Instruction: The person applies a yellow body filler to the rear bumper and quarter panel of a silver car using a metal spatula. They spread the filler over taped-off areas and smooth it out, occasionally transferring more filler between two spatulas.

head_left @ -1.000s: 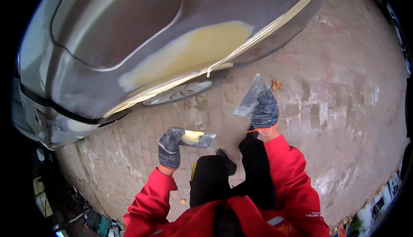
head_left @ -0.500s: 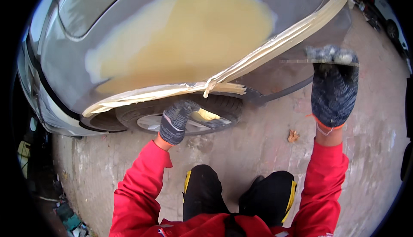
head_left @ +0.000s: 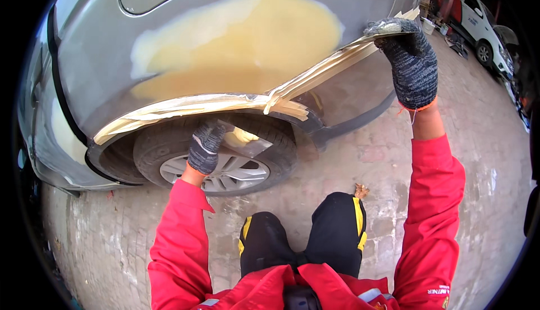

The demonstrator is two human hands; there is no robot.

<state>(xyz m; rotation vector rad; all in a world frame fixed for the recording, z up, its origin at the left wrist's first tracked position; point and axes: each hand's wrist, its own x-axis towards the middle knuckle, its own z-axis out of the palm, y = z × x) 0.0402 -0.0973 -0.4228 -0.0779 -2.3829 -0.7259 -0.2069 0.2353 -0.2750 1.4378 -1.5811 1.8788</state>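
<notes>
My left hand (head_left: pixel 205 148), in a dark grey knit glove, is closed on the edge of a thin flat mixing plate (head_left: pixel 260 150) in front of the car's wheel. A lump of pale yellow filler (head_left: pixel 241 137) lies on that plate. Out at the upper right, my right hand (head_left: pixel 415 69), gloved alike, grips a thin, flat putty spreader (head_left: pixel 385 36) seen nearly edge-on. It is close to the masking tape (head_left: pixel 332 71) along the lower body edge; whether they touch I cannot tell. A broad yellow filler patch (head_left: pixel 264 34) covers the grey car panel (head_left: pixel 185 6).
Below the taped wheel arch sits the tyre (head_left: pixel 154 144) with a silver rim (head_left: pixel 230 173). Paved ground (head_left: pixel 360 164) runs beneath, with a dry leaf (head_left: pixel 361 190) near my knee. A red and white vehicle (head_left: pixel 472 15) and a white bucket (head_left: pixel 428 26) stand at the far right.
My right hand, with the spreader, has moved up and left to the taped edge. My left hand has shifted slightly left with the plate. The whole view has shifted, showing more of the wheel.
</notes>
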